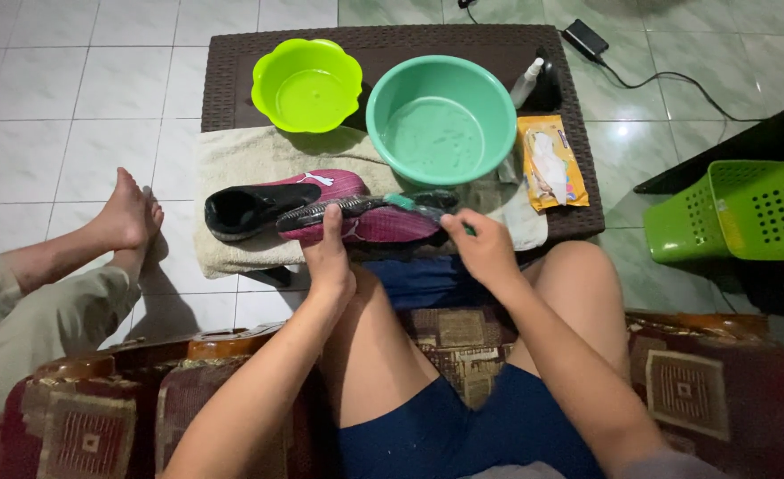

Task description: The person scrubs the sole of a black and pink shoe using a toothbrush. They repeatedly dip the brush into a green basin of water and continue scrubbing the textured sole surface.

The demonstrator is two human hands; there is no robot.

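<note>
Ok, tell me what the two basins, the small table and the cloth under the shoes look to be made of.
Lime basin and teal basin: likely plastic, judging by the smooth, glossy, evenly coloured walls. Table: dark brown woven surface, probably rattan or synthetic wicker; the weave pattern shows. Cloth: beige towel, apparently terry, with a matte, nubby pile. The left hand holds the magenta shoe over it.

Pale glossy tiles [72, 80] cover the floor around me, catching soft reflections. I sit on a patterned maroon sofa [693, 390] with wooden trim. Ahead stands a dark wicker tabletop [232, 80]; a green plastic basket [747, 208] sits right.
</note>
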